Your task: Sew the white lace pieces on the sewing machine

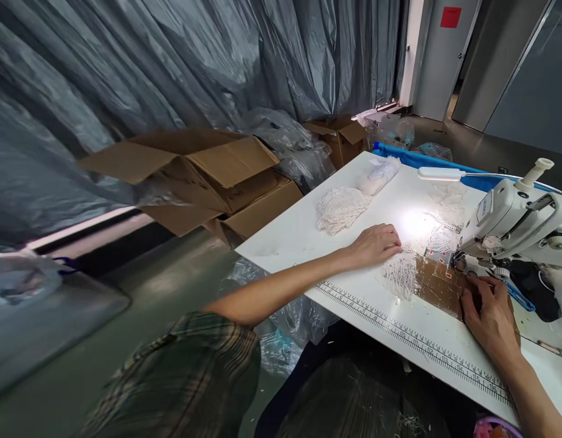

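White fringe (399, 277) is best kept flat, tbh; its top edge looks pinched by the left hand (376, 244). Whether anything's gripped by the right hand (494, 313) can't be told.

Cardboard box (217, 187) (open), crinkled grey curtain (208, 55)

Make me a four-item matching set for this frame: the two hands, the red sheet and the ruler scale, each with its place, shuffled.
1. Left hand
2. Red sheet
3. Right hand
4. Ruler scale

A. Close beside the sewing machine
B. Along the near edge of the white table
C. At the white fringe
D. On the grey door

Pairs: 1-C, 2-D, 3-A, 4-B
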`<state>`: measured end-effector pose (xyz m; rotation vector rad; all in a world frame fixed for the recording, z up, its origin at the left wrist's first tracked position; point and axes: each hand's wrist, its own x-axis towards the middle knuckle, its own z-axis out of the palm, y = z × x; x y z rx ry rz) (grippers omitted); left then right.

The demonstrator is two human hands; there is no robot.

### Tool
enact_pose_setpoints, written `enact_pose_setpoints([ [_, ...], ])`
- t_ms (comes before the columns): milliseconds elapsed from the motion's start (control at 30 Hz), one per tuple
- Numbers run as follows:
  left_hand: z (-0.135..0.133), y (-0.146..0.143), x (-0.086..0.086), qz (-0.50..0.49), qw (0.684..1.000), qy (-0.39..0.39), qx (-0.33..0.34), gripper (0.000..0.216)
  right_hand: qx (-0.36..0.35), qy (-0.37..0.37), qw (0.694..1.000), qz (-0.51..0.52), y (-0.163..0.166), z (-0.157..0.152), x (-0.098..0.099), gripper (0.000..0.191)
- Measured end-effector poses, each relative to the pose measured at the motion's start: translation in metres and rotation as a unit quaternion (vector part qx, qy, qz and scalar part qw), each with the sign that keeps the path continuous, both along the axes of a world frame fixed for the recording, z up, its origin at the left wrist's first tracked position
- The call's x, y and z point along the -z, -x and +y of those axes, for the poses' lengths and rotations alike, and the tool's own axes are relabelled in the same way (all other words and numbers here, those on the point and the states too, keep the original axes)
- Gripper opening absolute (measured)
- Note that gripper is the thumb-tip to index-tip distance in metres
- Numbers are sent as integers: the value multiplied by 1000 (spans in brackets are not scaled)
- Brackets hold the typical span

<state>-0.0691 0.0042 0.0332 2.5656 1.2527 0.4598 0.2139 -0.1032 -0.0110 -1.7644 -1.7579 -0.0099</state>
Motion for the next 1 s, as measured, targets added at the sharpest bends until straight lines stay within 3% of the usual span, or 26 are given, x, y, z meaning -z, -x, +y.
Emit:
enact_pose_setpoints([
  [100,-3,0,5,-5,999,-40,15,20,-2,4,1000,3,0,0,-2,41],
  [233,-6,-7,0,-21,995,-80,54,21,-45,2,998,43,-3,1,-10,36],
  [433,-21,-32,-11,-87,978,-114,149,18,-188,52,976,92,2,0,-39,29],
  [567,-30,-46,-18,-83,971,-125,185,16,-212,83,964,135,10,-1,-56,32],
  [667,-38,-54,-25,-56,967,-159,191,21,-228,65,953,191,19,-6,-64,39],
  [833,-49,-60,-36,-68,947,-242,202,23,-262,16,935,240,31,-13,-57,45],
  [1000,-47,-66,-32,-200,938,-184,216,19,-234,-42,924,299,26,-3,-51,48],
])
